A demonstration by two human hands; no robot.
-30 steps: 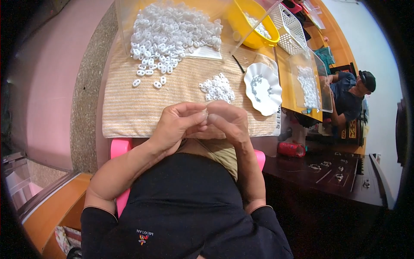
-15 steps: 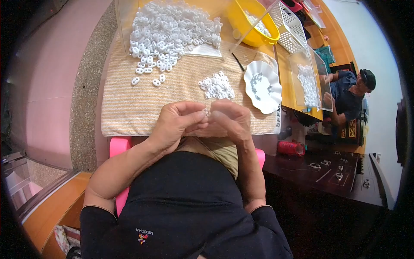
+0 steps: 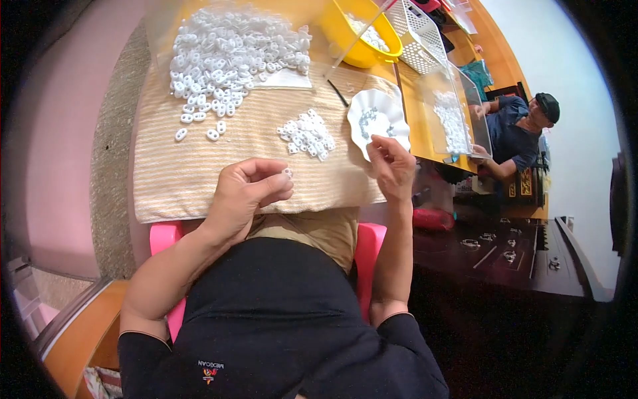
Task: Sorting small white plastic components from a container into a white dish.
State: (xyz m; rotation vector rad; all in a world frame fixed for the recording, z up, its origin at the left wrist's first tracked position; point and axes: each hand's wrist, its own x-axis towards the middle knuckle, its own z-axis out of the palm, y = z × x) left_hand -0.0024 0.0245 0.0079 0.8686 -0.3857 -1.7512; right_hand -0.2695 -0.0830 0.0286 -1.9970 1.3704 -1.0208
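My left hand point(image 3: 247, 189) pinches a small white plastic piece point(image 3: 288, 173) between thumb and forefinger, above the near part of a striped towel point(image 3: 193, 183). Over the near edge of a scalloped white dish point(image 3: 380, 121), my right hand point(image 3: 395, 171) has its fingertips drawn together; whatever is between them is too small to make out. Tiny grey parts point(image 3: 367, 120) lie in that dish. Just beyond my hands sits a small pile of white pieces point(image 3: 307, 135). Farther off, a large heap of white two-holed oval pieces point(image 3: 229, 60) spills out onto the towel.
A thin black stick point(image 3: 337, 93) lies left of the dish. Behind stand a yellow basin point(image 3: 355, 54) and a white perforated basket point(image 3: 420, 43). At right, another person point(image 3: 522, 133) reaches to a clear box point(image 3: 454, 126) of white pieces. A pink chair point(image 3: 370, 243) surrounds me.
My hands, together before, are now apart. The right has moved right to the dish, while the left keeps its pinch on the white piece. The whole view has shifted slightly.
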